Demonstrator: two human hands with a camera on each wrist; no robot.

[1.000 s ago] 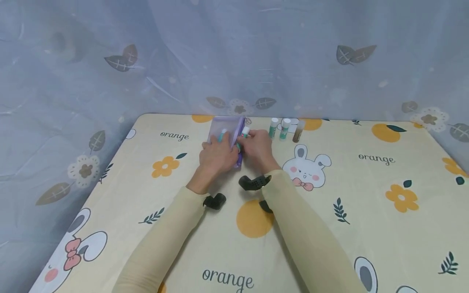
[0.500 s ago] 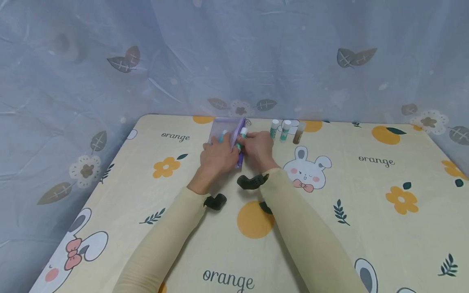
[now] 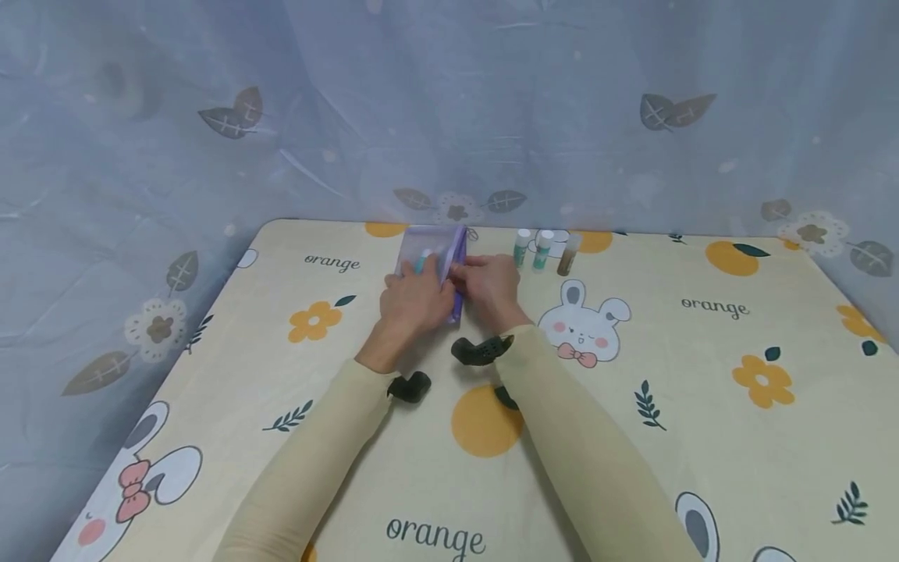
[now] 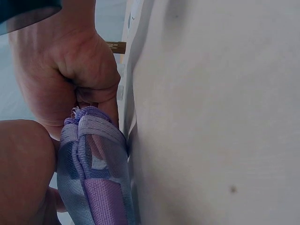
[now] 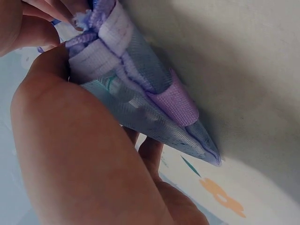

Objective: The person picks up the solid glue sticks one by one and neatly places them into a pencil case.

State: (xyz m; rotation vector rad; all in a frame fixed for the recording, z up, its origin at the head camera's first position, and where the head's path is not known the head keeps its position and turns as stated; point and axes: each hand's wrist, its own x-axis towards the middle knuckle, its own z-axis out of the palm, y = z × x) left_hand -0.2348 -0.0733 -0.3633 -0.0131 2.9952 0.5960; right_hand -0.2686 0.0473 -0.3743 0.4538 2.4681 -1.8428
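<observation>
The person is leaning both arms in toward a purple mesh pouch [image 3: 428, 236] near the far edge of the table, its mouth facing the right hand [image 3: 492, 289]. The left hand [image 3: 414, 300] is gripping the pouch — thumb on one side of the mesh, other fingers showing past its far side in the right wrist view — so it is clearly pinching the pouch. A vial with a teal label [image 3: 424, 259] is showing just beyond those left fingers, seen through the pouch. The right hand is bending its fingers at the pouch's trimmed opening, touching the rim; I cannot tell whether its fingertips are pinching anything, because the rim is hiding them. A lilac fabric tab [image 5: 176, 103] is sitting along the pouch's seam.

Just to the right of the right hand, two white-capped green vials [image 3: 541, 251] are standing side by side, and a brown vial [image 3: 567, 256] is leaning slightly beside them. Cream sleeves [image 3: 316, 460] are covering both arms, with black devices [image 3: 410, 387] showing at the wrists. A printed tablecloth [image 3: 702, 375] is lying underneath — rabbits, flowers, the word "orange" — and a bluish leaf-patterned sheet [image 3: 449, 101] is hanging behind.
</observation>
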